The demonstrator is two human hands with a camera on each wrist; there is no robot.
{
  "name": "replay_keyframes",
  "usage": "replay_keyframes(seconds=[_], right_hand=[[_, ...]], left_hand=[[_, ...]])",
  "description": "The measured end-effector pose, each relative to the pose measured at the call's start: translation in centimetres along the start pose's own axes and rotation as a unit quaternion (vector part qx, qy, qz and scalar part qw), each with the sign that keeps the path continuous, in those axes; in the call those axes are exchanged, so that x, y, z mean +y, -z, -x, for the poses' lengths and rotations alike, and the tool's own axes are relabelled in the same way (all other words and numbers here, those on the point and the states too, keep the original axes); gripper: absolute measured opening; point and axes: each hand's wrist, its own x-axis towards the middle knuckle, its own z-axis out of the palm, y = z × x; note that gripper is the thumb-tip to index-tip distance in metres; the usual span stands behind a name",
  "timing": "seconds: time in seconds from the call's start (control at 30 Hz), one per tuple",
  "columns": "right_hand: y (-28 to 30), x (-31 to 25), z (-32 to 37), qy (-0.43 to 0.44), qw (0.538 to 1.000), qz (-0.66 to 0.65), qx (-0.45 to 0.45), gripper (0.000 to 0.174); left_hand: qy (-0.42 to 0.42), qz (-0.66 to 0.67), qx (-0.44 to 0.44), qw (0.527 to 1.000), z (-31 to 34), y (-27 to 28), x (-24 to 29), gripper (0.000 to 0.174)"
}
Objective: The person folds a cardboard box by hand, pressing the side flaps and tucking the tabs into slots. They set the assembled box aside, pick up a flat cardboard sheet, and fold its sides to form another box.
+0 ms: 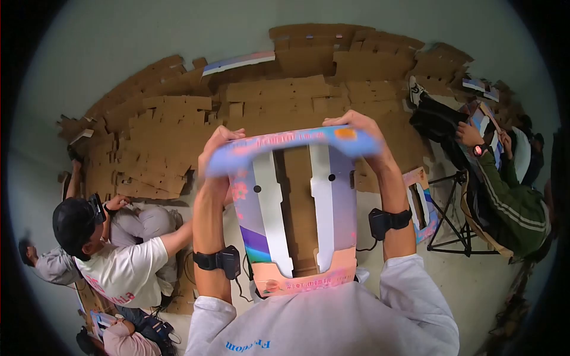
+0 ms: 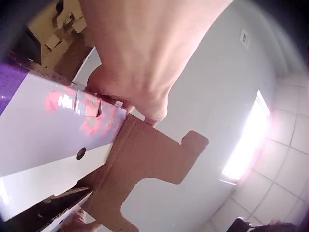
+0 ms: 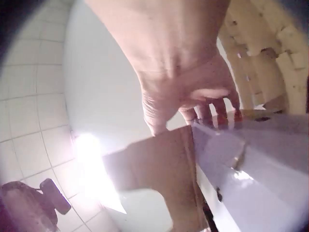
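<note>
A printed cardboard box (image 1: 339, 219), pink, purple and blue with white inner strips, is held up in front of my chest. Down its middle runs a long opening, brown cardboard showing through. My left hand (image 1: 217, 143) grips the far left corner, and my right hand (image 1: 364, 127) grips the far right corner. Between them the end flap (image 1: 285, 141) stands out, blurred in the head view. Its bare brown side and cut-out notch appear in the left wrist view, where my thumb presses near the flap's fold (image 2: 126, 140). Several right fingertips (image 3: 219, 121) lie along the box edge.
Flattened brown cardboard (image 1: 160, 142) covers the floor and leans along the wall. A person in a black cap (image 1: 77, 225) sits at left; another in a green jacket (image 1: 510, 196) handles a similar box at right. A second printed box (image 1: 423, 204) stands beside a black folding stand (image 1: 454, 219).
</note>
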Motion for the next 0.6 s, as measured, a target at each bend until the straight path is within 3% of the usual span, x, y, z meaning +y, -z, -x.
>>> replay_keyframes(seconds=[0.03, 0.07, 0.1, 0.13, 0.17, 0.2, 0.3, 0.43, 0.6], right_hand=[[-0.4, -1.7, 0.3, -0.033, 0.999, -0.013, -0.009, 0.024], [-0.8, -2.4, 0.4, -0.062, 0.997, -0.052, 0.02, 0.021], [-0.6, -2.2, 0.2, -0.039, 0.998, -0.047, 0.023, 0.02], [-0.3, -1.1, 0.1, -0.019, 0.999, -0.043, 0.026, 0.02], [-0.1, -0.2, 0.2, -0.002, 0.999, -0.04, 0.03, 0.02], [-1.0, 0.1, 0.3, -0.02, 0.989, -0.13, 0.069, 0.016], [-3.2, 1.9, 0.5, 0.048, 0.976, -0.031, 0.21, 0.015], [-3.5, 3.8, 0.4, 0.087, 0.966, 0.016, 0.243, 0.013], [-3.4, 3.8, 0.2, 0.071, 0.963, -0.001, 0.26, 0.011]], left_hand=[[0.0, -0.045, -0.057, 0.997, 0.1, -0.3, 1.5, 0.019], [-0.005, -0.089, -0.056, 0.994, 0.9, -1.4, 2.5, 0.023], [-0.009, -0.132, -0.054, 0.99, 1.6, -2.4, 2.9, 0.028], [-0.055, -0.224, -0.111, 0.967, 1.6, -1.9, 2.8, 0.036], [-0.064, -0.226, -0.074, 0.969, 1.9, -2.3, 2.4, 0.036], [-0.072, -0.226, -0.036, 0.971, 2.2, -3.3, 1.8, 0.036], [-0.119, -0.244, 0.01, 0.962, 2.5, -4.4, 0.4, 0.036], [-0.149, -0.27, 0.002, 0.951, 2.5, -3.0, -1.7, 0.037], [-0.151, -0.223, 0.022, 0.963, 2.7, -3.3, -2.0, 0.036]])
